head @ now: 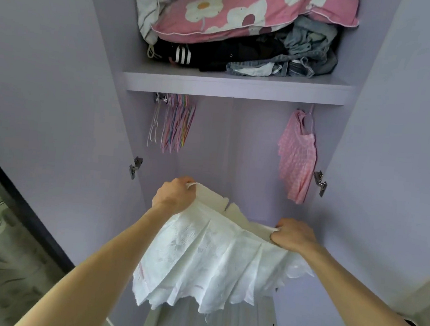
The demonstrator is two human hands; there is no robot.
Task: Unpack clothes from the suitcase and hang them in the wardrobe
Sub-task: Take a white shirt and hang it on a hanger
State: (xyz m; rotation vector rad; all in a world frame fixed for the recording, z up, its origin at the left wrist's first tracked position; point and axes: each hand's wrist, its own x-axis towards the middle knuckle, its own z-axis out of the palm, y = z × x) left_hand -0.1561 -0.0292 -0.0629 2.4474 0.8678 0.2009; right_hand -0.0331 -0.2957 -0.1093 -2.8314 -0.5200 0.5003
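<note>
Left grip [174, 194]: fingers curled over, clamped on the left end of the skirt's waistband. Right grip [293, 234]: same, fist closed on the right end. Both are knuckles-up with fabric bunched inside.

Skirt [200, 263]: white, pleated, held in the air between the two grips. It's in front of the open wardrobe [209, 157], below the shelf [236, 88], not yet on a hanger.

Waistband [233, 211] is pulled roughly taut from grip to grip. That's the long axis: left-right, tilted, with the left end higher and further in, the right end lower and nearer. Hem [186, 300] points down and back toward the camera, with the scalloped edge lowest.

Handling, my read:
- Light, thin and limp, with no stiffness outside the band.
- Textured weave, so probably not slippery.
- Pleats likely collapse into a bunch if it's held at one point.
- Hem edge looks frayed and could snag.
- Best hold is the current one, the waistband ends. The band is the only part that keeps a line.
- Fitting a hanger needs one grip free, so the other should shift to mid-band first, or the skirt sags off to one side.

Further out, the hangers [177, 123] are bunched at the left under the shelf, well apart from the skirt. A pink top [298, 154] hangs at the right. The skirt sits lower, between the two. A pillow [234, 13] and a pile of clothes lie on the shelf.
</note>
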